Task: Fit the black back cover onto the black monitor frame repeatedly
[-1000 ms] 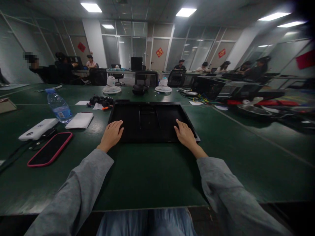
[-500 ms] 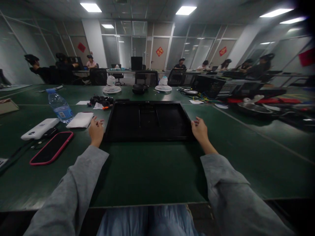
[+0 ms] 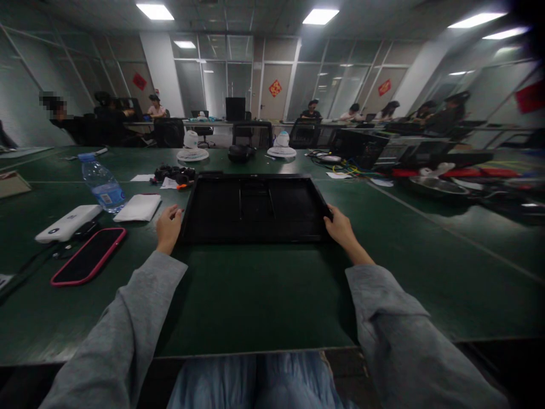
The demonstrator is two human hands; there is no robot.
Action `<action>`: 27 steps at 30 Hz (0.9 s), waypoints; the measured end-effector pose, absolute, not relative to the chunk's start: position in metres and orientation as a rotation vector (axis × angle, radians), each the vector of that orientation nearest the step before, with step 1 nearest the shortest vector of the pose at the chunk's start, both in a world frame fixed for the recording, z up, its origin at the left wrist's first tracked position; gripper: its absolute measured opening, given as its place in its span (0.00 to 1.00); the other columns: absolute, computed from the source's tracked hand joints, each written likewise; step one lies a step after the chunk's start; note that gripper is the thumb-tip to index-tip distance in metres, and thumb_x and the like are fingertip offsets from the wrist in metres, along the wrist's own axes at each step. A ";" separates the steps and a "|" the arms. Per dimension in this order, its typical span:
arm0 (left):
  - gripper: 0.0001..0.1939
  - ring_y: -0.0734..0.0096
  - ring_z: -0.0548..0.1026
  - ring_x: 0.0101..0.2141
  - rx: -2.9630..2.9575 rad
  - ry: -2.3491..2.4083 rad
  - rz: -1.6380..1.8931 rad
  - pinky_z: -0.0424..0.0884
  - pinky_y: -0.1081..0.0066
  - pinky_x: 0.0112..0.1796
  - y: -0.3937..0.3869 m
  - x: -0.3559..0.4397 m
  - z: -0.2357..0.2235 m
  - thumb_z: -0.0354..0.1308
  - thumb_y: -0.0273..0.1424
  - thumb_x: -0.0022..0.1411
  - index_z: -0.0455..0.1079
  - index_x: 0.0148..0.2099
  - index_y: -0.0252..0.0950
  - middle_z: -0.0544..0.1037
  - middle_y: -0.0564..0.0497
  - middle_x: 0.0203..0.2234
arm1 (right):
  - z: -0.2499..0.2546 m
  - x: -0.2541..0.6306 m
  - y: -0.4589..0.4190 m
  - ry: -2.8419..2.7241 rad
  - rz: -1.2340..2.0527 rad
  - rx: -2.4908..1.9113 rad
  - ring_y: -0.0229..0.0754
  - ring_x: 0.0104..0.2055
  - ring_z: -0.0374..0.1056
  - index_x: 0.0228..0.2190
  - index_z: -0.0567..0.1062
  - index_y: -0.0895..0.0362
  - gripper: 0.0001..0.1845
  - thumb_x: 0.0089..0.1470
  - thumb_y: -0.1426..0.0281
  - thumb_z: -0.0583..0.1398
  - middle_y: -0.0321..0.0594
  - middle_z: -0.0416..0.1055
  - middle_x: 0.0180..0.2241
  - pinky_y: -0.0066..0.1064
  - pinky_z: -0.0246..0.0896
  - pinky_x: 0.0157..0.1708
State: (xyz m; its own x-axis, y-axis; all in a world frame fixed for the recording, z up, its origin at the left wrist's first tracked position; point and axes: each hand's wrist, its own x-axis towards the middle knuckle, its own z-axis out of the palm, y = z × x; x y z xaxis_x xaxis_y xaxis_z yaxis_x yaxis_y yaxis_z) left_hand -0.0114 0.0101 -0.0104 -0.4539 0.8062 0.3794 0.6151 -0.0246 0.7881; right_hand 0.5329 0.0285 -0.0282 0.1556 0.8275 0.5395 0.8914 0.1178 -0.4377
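A black, shallow rectangular tray-like panel (image 3: pixel 213 207) with a raised rim lies flat on the green table, its long side towards me. Two thin upright lines mark its middle section. My right hand (image 3: pixel 340 226) grips the panel's right edge, thumb over the rim and fingers down its outer side. At the opposite edge, my left hand (image 3: pixel 168 228) is half curled, thumb and fingers apart, its fingertips close to the left rim. Whether they touch it I cannot tell.
Left on the table (image 3: pixel 255 301) are a phone (image 3: pixel 88 257), a white device (image 3: pixel 68 223), folded white paper (image 3: pixel 137 208) and a water bottle (image 3: pixel 102 184). Two white fans (image 3: pixel 193 153) stand beyond the panel. Computer parts, cables and a pan (image 3: pixel 440 187) lie right. Several people sit further back.
Both hands were lying flat on the panel, then lifted outward to its two sides. My right hand has since closed on the right edge; my left has come slightly nearer the left rim.
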 end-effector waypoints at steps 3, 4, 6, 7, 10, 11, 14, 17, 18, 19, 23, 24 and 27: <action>0.20 0.59 0.79 0.54 1.541 2.027 1.444 0.71 0.61 0.58 0.008 -0.007 -0.008 0.55 0.34 0.69 0.74 0.59 0.31 0.80 0.38 0.53 | -0.025 0.530 0.026 -1.606 -0.036 -1.755 0.55 0.59 0.72 0.62 0.70 0.64 0.32 0.57 0.73 0.54 0.56 0.74 0.57 0.49 0.63 0.63; 0.21 0.58 0.79 0.54 1.547 2.015 1.435 0.71 0.61 0.58 0.008 -0.005 -0.007 0.55 0.34 0.69 0.74 0.59 0.31 0.80 0.38 0.53 | -0.024 0.528 0.026 -1.602 -0.023 -1.762 0.56 0.60 0.71 0.62 0.70 0.66 0.32 0.57 0.73 0.53 0.57 0.73 0.58 0.49 0.62 0.64; 0.21 0.58 0.79 0.54 1.559 1.975 1.426 0.72 0.61 0.57 0.008 -0.002 -0.006 0.56 0.35 0.69 0.74 0.59 0.30 0.80 0.37 0.53 | -0.023 0.527 0.025 -1.595 -0.010 -1.766 0.56 0.62 0.69 0.62 0.70 0.67 0.32 0.57 0.73 0.53 0.58 0.72 0.59 0.50 0.60 0.65; 0.22 0.58 0.79 0.53 1.565 1.955 1.421 0.72 0.62 0.57 0.008 -0.002 -0.006 0.56 0.36 0.69 0.74 0.59 0.29 0.81 0.37 0.53 | -0.023 0.527 0.025 -1.590 -0.007 -1.766 0.56 0.62 0.69 0.62 0.69 0.67 0.32 0.57 0.73 0.53 0.58 0.72 0.60 0.50 0.60 0.65; 0.22 0.57 0.79 0.52 1.598 1.961 1.361 0.73 0.59 0.56 0.009 -0.001 -0.008 0.57 0.38 0.68 0.76 0.58 0.30 0.81 0.38 0.52 | -0.024 0.527 0.025 -1.581 -0.003 -1.756 0.56 0.62 0.69 0.62 0.70 0.66 0.32 0.57 0.74 0.53 0.57 0.72 0.59 0.51 0.60 0.65; 0.22 0.56 0.80 0.52 1.609 1.982 1.333 0.72 0.58 0.56 0.009 -0.001 -0.008 0.57 0.39 0.68 0.76 0.58 0.31 0.81 0.38 0.52 | -0.024 0.527 0.025 -1.584 -0.007 -1.750 0.56 0.62 0.69 0.62 0.70 0.66 0.32 0.58 0.74 0.53 0.58 0.72 0.59 0.52 0.61 0.64; 0.23 0.55 0.80 0.51 1.630 2.025 1.286 0.73 0.58 0.55 0.008 -0.002 -0.009 0.58 0.40 0.67 0.77 0.57 0.31 0.82 0.38 0.51 | -0.025 0.528 0.025 -1.595 -0.016 -1.747 0.57 0.61 0.70 0.63 0.70 0.64 0.32 0.57 0.74 0.54 0.57 0.72 0.59 0.53 0.61 0.64; 0.23 0.55 0.80 0.51 1.643 2.017 1.288 0.73 0.59 0.54 0.008 -0.004 -0.009 0.59 0.40 0.67 0.77 0.57 0.31 0.82 0.38 0.51 | -0.024 0.528 0.025 -1.596 -0.009 -1.771 0.57 0.62 0.69 0.63 0.69 0.66 0.32 0.58 0.74 0.54 0.58 0.72 0.60 0.50 0.60 0.65; 0.23 0.55 0.80 0.50 1.646 2.019 1.287 0.73 0.59 0.54 0.008 -0.005 -0.010 0.59 0.40 0.67 0.77 0.57 0.31 0.82 0.38 0.50 | -0.024 0.528 0.025 -1.597 -0.005 -1.778 0.56 0.63 0.68 0.63 0.69 0.67 0.32 0.58 0.74 0.54 0.58 0.71 0.60 0.49 0.60 0.65; 0.23 0.55 0.80 0.50 1.652 2.025 1.282 0.73 0.59 0.54 0.008 -0.005 -0.010 0.59 0.41 0.67 0.78 0.57 0.31 0.82 0.38 0.50 | -0.023 0.528 0.025 -1.597 -0.003 -1.781 0.56 0.63 0.68 0.63 0.69 0.67 0.32 0.58 0.74 0.53 0.58 0.71 0.61 0.49 0.59 0.66; 0.23 0.55 0.80 0.50 1.678 2.064 1.252 0.73 0.60 0.53 0.010 -0.006 -0.010 0.58 0.40 0.67 0.78 0.57 0.30 0.82 0.38 0.50 | -0.023 0.528 0.026 -1.587 0.009 -1.772 0.57 0.63 0.68 0.63 0.69 0.67 0.32 0.58 0.75 0.54 0.59 0.70 0.61 0.52 0.59 0.65; 0.23 0.54 0.80 0.50 1.683 2.070 1.246 0.73 0.60 0.54 0.010 -0.006 -0.010 0.58 0.40 0.67 0.77 0.57 0.30 0.82 0.38 0.50 | -0.023 0.528 0.026 -1.584 0.013 -1.767 0.58 0.63 0.68 0.62 0.70 0.67 0.32 0.57 0.75 0.54 0.59 0.71 0.60 0.52 0.59 0.65; 0.24 0.54 0.80 0.50 1.689 2.093 1.225 0.72 0.60 0.53 0.010 -0.006 -0.010 0.58 0.40 0.68 0.77 0.57 0.29 0.82 0.37 0.50 | -0.024 0.528 0.027 -1.575 0.019 -1.748 0.57 0.63 0.68 0.62 0.70 0.66 0.32 0.57 0.75 0.54 0.57 0.71 0.60 0.52 0.59 0.66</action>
